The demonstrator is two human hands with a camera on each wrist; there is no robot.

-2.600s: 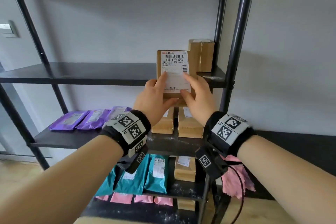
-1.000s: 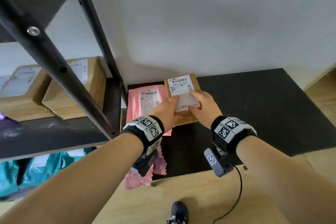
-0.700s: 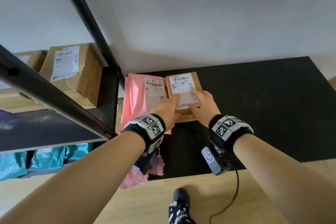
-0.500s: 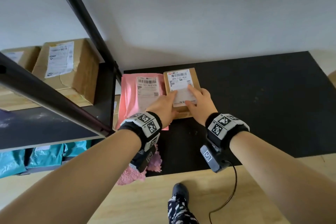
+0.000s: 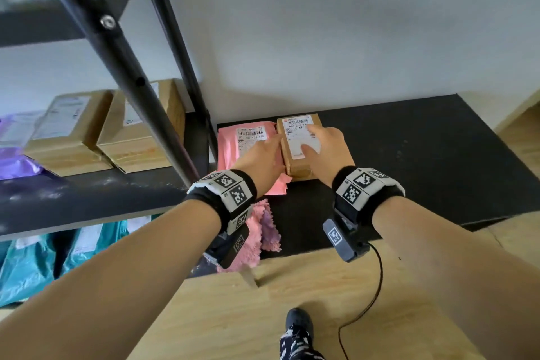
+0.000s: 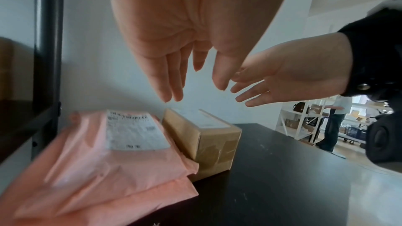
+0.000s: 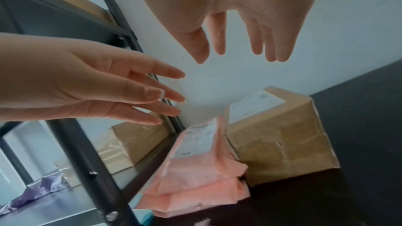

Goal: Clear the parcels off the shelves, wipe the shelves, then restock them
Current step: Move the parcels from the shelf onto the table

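Observation:
A small brown cardboard parcel (image 5: 296, 137) with a white label lies on the low black table (image 5: 423, 161), tight against a stack of pink mailer bags (image 5: 248, 137). In the wrist views the parcel (image 6: 208, 140) (image 7: 280, 137) sits free, with both hands hovering above it. My left hand (image 5: 260, 155) (image 6: 196, 68) is over the seam between the mailers (image 6: 108, 152) and the parcel, fingers straight. My right hand (image 5: 324, 146) (image 7: 236, 49) is spread over the parcel's label and holds nothing.
A black metal shelf rack (image 5: 122, 47) stands to the left, and two brown boxes (image 5: 140, 131) and purple mailers (image 5: 11, 161) lie on one of its shelves. Teal mailers (image 5: 26, 266) lie lower down. A pink cloth (image 5: 257, 237) hangs at the table's near left corner.
The parcel came off the shelf, travelled down to the right and now rests on the black table beside the pink mailers. Both hands have let go of it and lifted slightly.

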